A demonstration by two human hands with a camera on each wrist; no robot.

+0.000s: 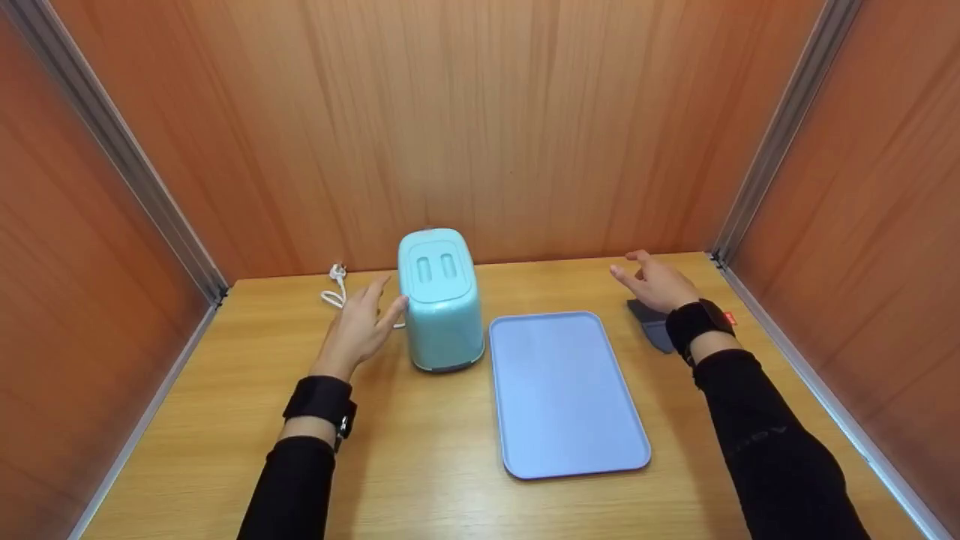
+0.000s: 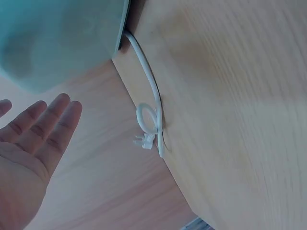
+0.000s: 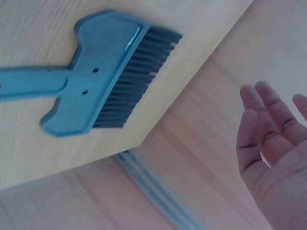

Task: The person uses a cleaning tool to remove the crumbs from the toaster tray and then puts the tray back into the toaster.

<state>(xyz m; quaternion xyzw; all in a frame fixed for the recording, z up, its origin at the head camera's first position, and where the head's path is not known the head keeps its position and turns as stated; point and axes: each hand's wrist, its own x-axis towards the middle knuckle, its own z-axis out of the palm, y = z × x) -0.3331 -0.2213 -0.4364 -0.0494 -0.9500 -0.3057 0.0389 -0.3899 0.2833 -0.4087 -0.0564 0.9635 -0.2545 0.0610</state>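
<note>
A mint-blue toaster (image 1: 442, 322) stands upright on the table, with two long recesses in its top. My left hand (image 1: 360, 330) is at its left side, fingers extended and the thumb tip right at the toaster's edge. In the left wrist view, the palm of that hand (image 2: 29, 148) faces the toaster (image 2: 57, 43) with nothing in it. My right hand (image 1: 656, 283) hovers over a dark-bristled brush (image 1: 652, 326), partly covering it in the head view. The right wrist view shows the brush's blue body (image 3: 103, 72) lying flat, apart from the loosely bent, bare fingers.
To the right of the toaster lies a lavender-blue tray (image 1: 566, 397). A white cord (image 2: 146, 67) runs from the toaster to a plug (image 1: 337, 271) near the back wall. Wooden panels (image 1: 510, 135) enclose the table at the back and both sides.
</note>
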